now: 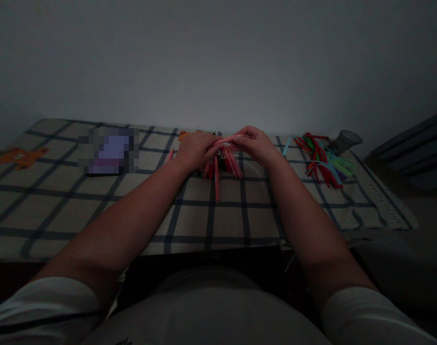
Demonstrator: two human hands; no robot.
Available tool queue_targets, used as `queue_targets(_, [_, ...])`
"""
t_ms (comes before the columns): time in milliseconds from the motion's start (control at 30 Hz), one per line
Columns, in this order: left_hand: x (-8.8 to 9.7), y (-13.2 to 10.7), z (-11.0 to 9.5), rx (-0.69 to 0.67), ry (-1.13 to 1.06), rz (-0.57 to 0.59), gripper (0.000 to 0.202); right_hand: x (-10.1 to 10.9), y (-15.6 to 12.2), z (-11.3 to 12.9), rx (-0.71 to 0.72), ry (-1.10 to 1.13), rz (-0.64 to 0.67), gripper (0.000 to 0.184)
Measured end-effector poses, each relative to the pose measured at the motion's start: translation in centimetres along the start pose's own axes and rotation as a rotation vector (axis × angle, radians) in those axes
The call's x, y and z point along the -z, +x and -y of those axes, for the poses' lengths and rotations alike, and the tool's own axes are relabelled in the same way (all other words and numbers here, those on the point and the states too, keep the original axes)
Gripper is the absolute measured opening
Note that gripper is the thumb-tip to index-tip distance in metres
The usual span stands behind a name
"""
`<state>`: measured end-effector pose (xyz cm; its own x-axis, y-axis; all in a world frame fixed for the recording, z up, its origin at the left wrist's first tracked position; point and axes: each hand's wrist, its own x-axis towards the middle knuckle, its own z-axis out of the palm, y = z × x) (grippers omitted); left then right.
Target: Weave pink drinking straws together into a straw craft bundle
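Observation:
A pink strip (228, 139) is stretched between my two hands, above the middle of the table. My left hand (194, 149) has its fingers closed at the strip's left end. At the other end, my right hand (257, 145) pinches it between thumb and fingers. Just below hangs or lies a bunch of pink and red strips (235, 165), fanned out, with one longer pink strip (217, 184) pointing toward me. My hands hide the upper part of this bunch. Another pink piece (171, 154) shows behind my left wrist.
A checked cloth (139, 211) covers the table against the wall. A phone with a blurred screen (112, 151) lies at left. On the right are loose red, green and blue strips (320, 163) beside a grey translucent cup (348, 139), which lies tilted.

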<state>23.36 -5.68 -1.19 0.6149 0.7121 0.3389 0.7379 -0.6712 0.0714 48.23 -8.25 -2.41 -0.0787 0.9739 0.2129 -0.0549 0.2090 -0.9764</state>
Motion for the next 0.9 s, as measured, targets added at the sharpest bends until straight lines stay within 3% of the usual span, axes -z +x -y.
queue_targets(300, [-0.8,0.1,0.5,-0.036,0.003,-0.036,0.05,-0.4,-0.2,0.3,-0.072,-0.046,0.009,0.073])
queue_targets(433, [-0.5,0.1,0.0,-0.018,0.037,-0.001,0.05,-0.6,-0.1,0.4,-0.062,-0.066,0.038,0.08])
queue_targets(600, [0.2,0.0,-0.4,-0.023,0.06,0.039,0.052,-0.8,-0.1,0.7,-0.08,-0.141,0.044,0.078])
queue_targets(900, [-0.1,-0.1,-0.2,-0.024,0.056,0.005,0.055,-0.9,0.1,0.3,-0.079,-0.187,0.029,0.074])
